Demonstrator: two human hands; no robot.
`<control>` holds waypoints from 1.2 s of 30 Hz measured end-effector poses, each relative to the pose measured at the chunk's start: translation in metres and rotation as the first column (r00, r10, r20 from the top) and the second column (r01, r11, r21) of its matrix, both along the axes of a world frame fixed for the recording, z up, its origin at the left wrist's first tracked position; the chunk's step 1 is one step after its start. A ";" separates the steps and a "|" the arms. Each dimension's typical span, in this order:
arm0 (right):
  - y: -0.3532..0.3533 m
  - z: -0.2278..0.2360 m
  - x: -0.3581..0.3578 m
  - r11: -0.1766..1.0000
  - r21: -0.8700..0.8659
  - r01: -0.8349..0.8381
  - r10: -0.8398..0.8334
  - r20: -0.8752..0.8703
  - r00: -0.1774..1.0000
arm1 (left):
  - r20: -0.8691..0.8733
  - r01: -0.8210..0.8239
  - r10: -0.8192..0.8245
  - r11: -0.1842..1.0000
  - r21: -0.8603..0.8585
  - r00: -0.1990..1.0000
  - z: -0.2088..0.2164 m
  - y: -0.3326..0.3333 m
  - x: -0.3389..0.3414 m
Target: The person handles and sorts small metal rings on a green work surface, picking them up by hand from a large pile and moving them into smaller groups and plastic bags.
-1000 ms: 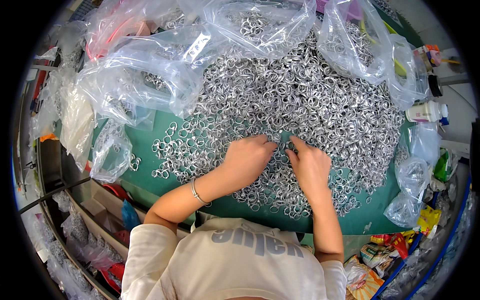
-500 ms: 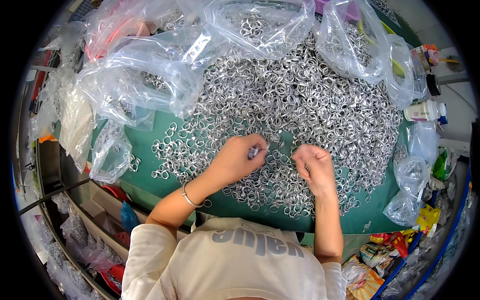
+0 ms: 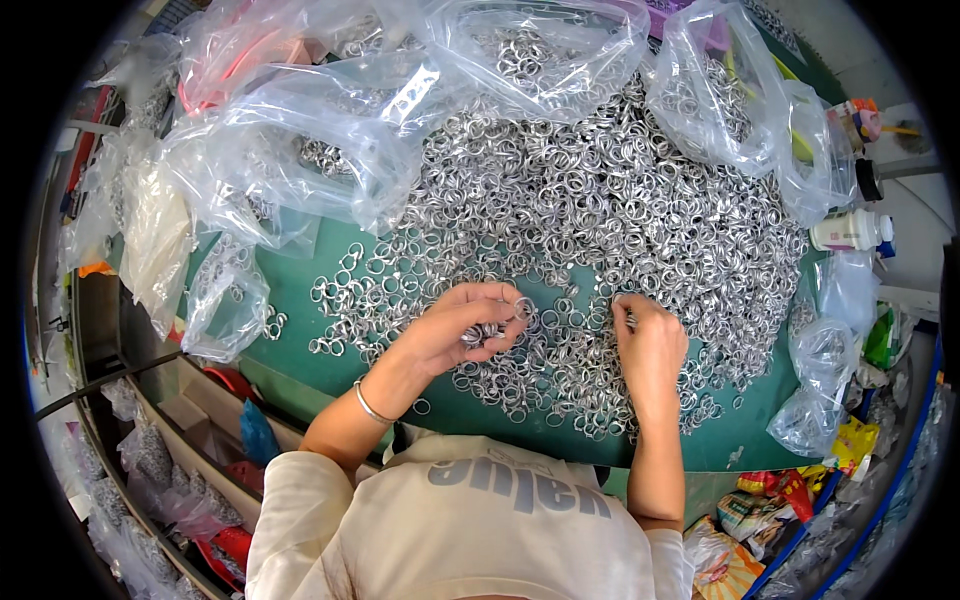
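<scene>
The person's left hand [image 3: 455, 322] has its grip curled around a small cluster of round, silver-coloured metal rings [image 3: 483, 335], with one more ring [image 3: 523, 308] standing out at the fingertips, toward the right. The right hand [image 3: 655, 345] is bent over at the wrist, thumb and forefinger close together just at the edge of the loose rings; I cannot tell whether that grip has anything in it. The two hands are apart, with rings and a patch of green surface between them. A plain silver-coloured bangle [image 3: 370, 403] circles the left wrist.

Beyond the hands, a broad heap of the same silver-coloured metal rings [image 3: 600, 190] spreads over the green-topped desk [image 3: 290, 355], deepest on the far and right sides and thinning out to the left and near side. Large clear plastic bags [image 3: 300, 140] lie crumpled across the far left, and another clear bag with rings inside [image 3: 715, 85] sits at the far right. A smaller clear plastic bag [image 3: 225, 300] rests on the left. On the right edge I see a white plastic bottle [image 3: 845, 230].
</scene>
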State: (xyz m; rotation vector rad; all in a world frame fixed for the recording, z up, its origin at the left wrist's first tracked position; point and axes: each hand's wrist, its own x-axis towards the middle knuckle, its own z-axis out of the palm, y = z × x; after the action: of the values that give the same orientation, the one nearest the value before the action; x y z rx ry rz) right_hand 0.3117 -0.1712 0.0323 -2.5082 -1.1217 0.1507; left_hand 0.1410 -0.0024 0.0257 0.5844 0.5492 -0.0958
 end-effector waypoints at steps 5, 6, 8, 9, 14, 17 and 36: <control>0.019 0.005 -0.020 0.998 0.001 -0.070 0.070 -0.054 0.996 | 0.111 0.010 -0.004 0.999 -0.051 0.994 -0.007 -0.001 -0.001; 0.020 0.003 -0.019 0.996 -0.004 -0.086 0.086 -0.058 0.995 | 0.129 0.016 -0.006 0.997 -0.075 0.992 -0.008 -0.001 -0.001; 0.024 -0.003 -0.018 0.991 -0.008 -0.132 0.131 -0.072 0.989 | 0.160 0.015 0.004 0.993 -0.118 0.987 -0.008 -0.001 -0.004; 0.022 -0.001 -0.017 0.993 0.000 -0.115 0.115 -0.058 0.992 | 0.164 0.019 0.003 0.992 -0.127 0.986 -0.008 -0.001 -0.005; 0.015 0.007 -0.012 1.000 -0.009 -0.025 0.024 -0.048 0.999 | 0.034 0.006 -0.014 0.975 0.224 0.999 0.001 -0.005 -0.006; 0.021 0.010 -0.022 0.985 0.096 -0.145 0.159 -0.161 0.974 | 0.058 -0.055 0.018 0.672 0.739 0.998 -0.013 -0.014 -0.005; 0.027 -0.009 -0.020 0.974 -0.030 -0.223 0.218 -0.128 0.968 | -0.021 -0.046 0.087 0.698 0.715 0.996 -0.003 -0.009 -0.011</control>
State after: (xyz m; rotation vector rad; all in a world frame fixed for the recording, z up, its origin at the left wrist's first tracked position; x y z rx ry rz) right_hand 0.2913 -0.1445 0.0234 -2.3684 -1.3556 0.3915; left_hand 0.1296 -0.0113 0.0232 1.3356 0.6582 0.1896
